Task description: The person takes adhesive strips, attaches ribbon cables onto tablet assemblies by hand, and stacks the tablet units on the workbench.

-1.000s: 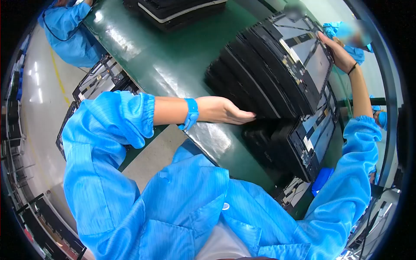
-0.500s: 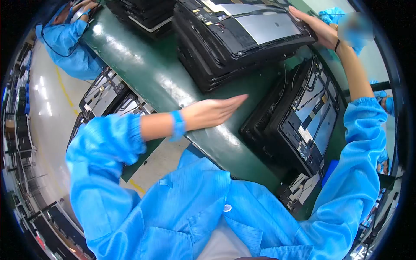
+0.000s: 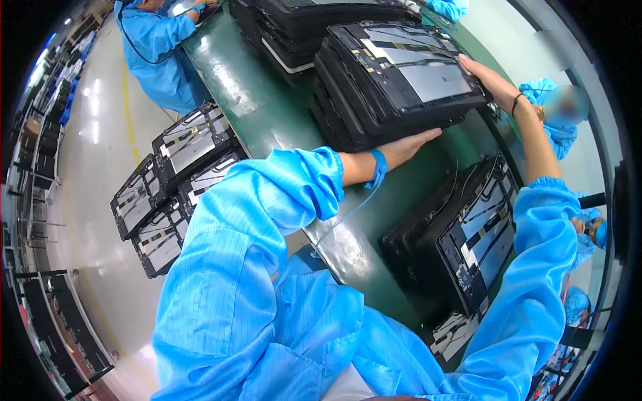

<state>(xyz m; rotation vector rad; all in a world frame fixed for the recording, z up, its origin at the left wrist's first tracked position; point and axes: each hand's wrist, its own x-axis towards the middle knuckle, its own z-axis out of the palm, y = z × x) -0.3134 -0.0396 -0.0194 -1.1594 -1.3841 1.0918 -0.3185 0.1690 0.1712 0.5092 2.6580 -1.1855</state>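
Observation:
A stack of black flat device panels (image 3: pixel 401 73) lies on the green bench in front of me; its top panel shows a grey metal plate, dark ribbon cables and small boards. My right hand (image 3: pixel 491 81), with a dark band on the wrist, holds the stack's right edge, some fingers hidden behind it. Against the near lower side rests my left hand (image 3: pixel 409 147), fingers stretched along the panels and its thumb not showing. A blue strap (image 3: pixel 379 168) with a thin cord circles the left wrist.
Another panel stack (image 3: pixel 461 234) leans at the right of the bench (image 3: pixel 348 250). More stacked panels (image 3: pixel 294 33) stand behind. Several panels (image 3: pixel 170 180) lie off the bench's left side. Co-workers in blue (image 3: pixel 157 50) are at the far left and right.
My left hand has moved from above the bare bench onto the near side of the stack. The right hand keeps to the right edge. The camera view has shifted.

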